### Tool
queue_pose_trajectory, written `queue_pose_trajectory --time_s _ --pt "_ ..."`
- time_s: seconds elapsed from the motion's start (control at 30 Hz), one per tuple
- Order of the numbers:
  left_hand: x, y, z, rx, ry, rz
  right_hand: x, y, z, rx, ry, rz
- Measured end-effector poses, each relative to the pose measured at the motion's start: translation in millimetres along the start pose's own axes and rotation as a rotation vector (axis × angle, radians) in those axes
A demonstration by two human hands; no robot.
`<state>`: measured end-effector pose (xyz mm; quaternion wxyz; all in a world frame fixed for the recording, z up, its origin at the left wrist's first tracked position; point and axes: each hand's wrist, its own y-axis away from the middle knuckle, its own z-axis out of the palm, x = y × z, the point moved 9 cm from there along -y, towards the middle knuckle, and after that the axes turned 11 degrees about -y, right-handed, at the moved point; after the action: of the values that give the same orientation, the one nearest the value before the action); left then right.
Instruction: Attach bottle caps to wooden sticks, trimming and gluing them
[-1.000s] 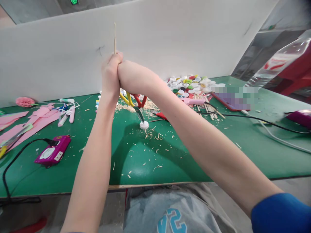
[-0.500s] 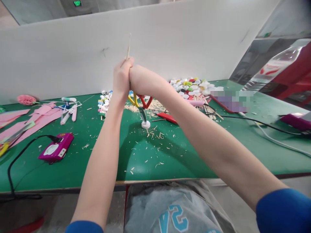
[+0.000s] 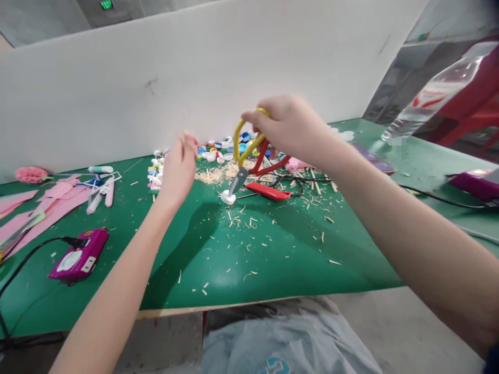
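Observation:
My right hand [image 3: 286, 122] grips scissors [image 3: 237, 182] by their handles, one yellow and one red, above the middle of the table. The blades point down, and their tips meet a small white bottle cap [image 3: 228, 197] at the green tabletop. To the left, my left hand [image 3: 180, 169] is raised with its fingers drawn together. Its fingertips are blurred, and I cannot make out anything between them. Just right of the cap lies a red-handled tool [image 3: 268, 191] with a thin dark rod near it.
Wood shavings [image 3: 216, 175] and several colourful caps [image 3: 218, 156] lie before the white partition [image 3: 117, 93]. Pink paper strips [image 3: 58, 205] and a magenta power adapter [image 3: 80, 257] are on the left. A water bottle [image 3: 436, 98] stands far right; a cable [image 3: 432, 196] crosses there.
My hands, together before, are now apart: the left has moved left and down, the right to the right with the scissors. The thin stick above my left hand no longer shows.

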<state>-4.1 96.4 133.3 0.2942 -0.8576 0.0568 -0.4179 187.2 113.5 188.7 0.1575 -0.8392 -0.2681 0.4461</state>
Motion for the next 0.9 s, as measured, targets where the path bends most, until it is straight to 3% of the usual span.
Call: queue_pose_trajectory --time_s 0.13,0.23,0.33,0.47,0.63,0.73,0.9 --pt "-15 41 54.8 -0.405 -0.132 0.047 19 33 -46 0.205 -0.200 0.087" --pt "-21 54 77.7 -0.537 -0.055 -0.065 28 49 -62 0.291 -0.276 0.123" --pt "-16 67 82.9 -0.624 0.048 -0.183 38 65 -72 0.349 -0.292 0.140" --pt "2 91 70.2 -0.644 0.069 -0.255 64 86 -83 0.439 -0.314 0.181" --pt "23 105 53.0 -0.459 0.024 -0.260 101 85 -73 0.402 -0.482 0.252" --pt "24 108 51.5 -0.412 -0.082 -0.255 118 74 -57 0.342 -0.596 0.299" --pt "16 117 55.0 -0.450 -0.071 -0.314 131 64 -38 0.242 -0.688 0.309"
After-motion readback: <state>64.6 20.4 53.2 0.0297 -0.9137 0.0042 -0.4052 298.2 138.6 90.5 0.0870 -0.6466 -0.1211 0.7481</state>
